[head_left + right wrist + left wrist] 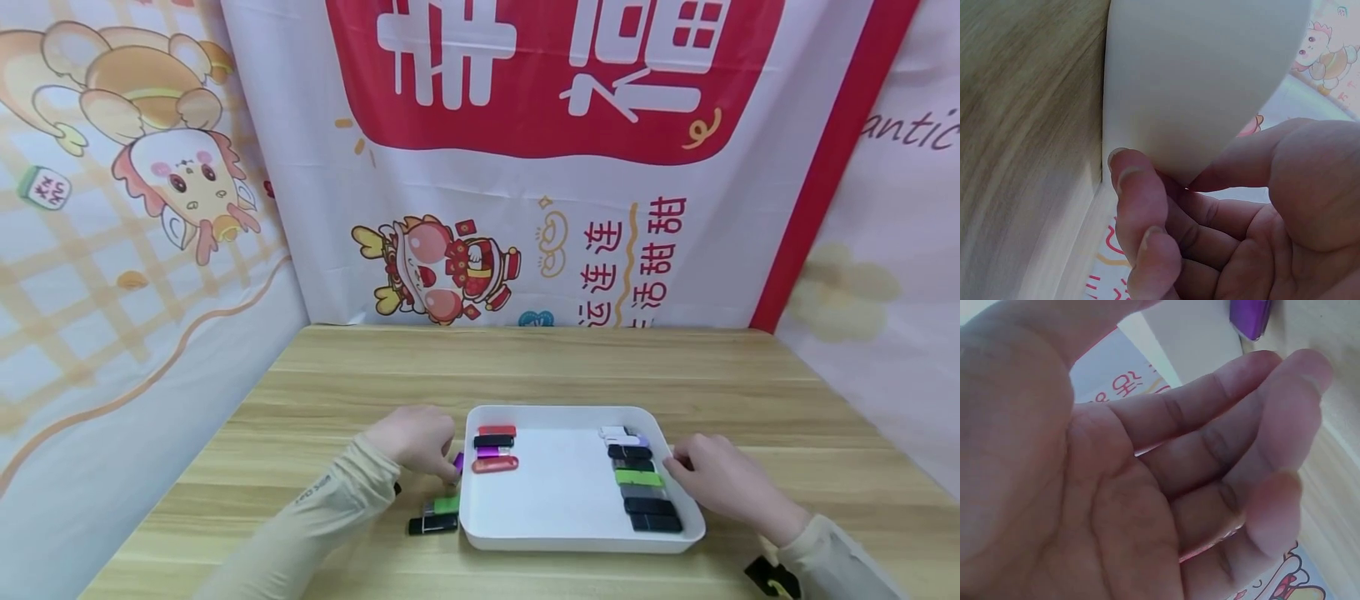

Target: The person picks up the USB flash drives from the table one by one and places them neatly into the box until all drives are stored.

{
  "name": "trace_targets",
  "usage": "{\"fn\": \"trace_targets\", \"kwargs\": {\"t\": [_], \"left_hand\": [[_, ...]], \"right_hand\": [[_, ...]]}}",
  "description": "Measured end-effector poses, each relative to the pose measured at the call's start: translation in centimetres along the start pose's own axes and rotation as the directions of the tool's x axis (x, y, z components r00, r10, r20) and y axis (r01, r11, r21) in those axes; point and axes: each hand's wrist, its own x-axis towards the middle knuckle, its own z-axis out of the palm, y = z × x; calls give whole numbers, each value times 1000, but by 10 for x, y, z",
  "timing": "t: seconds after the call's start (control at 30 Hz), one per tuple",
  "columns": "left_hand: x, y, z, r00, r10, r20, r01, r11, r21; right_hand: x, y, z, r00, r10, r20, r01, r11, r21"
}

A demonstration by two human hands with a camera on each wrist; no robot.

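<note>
A white tray (552,543) rests on the wooden table. My right hand (716,479) pinches its right wall; in the right wrist view the thumb is at the rim and the fingertips (1138,200) lie along the outer wall. At the tray's left side my left hand (420,442) has loosely bent fingers, close to a purple USB stick (458,461). In the left wrist view that purple stick (1250,317) shows just past the fingertips, and the palm holds nothing. A green USB stick (447,505) and a black one (433,524) lie nearer me, beside the tray.
Inside the tray, a left column holds several USB sticks, such as a red one (495,464). Along the right wall runs a longer column, including a bright green one (639,477). A dark patterned item (772,577) lies by the right sleeve. Printed cloths surround the table (540,367).
</note>
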Motion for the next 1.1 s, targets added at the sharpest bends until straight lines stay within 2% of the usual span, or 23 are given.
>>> {"fn": "trace_targets", "kwargs": {"t": [0.33, 0.7, 1.1], "left_hand": [[6, 0, 6, 1000, -13, 17, 13, 1000, 23], [7, 2, 10, 999, 33, -19, -33, 999, 40], [8, 5, 15, 999, 15, -38, -14, 1000, 10]], "right_hand": [[-1, 1, 1, 1000, 12, 1, -12, 1000, 4], [0, -1, 0, 1000, 5, 0, -5, 1000, 8], [0, 0, 1, 1000, 11, 2, -11, 1000, 12]]}}
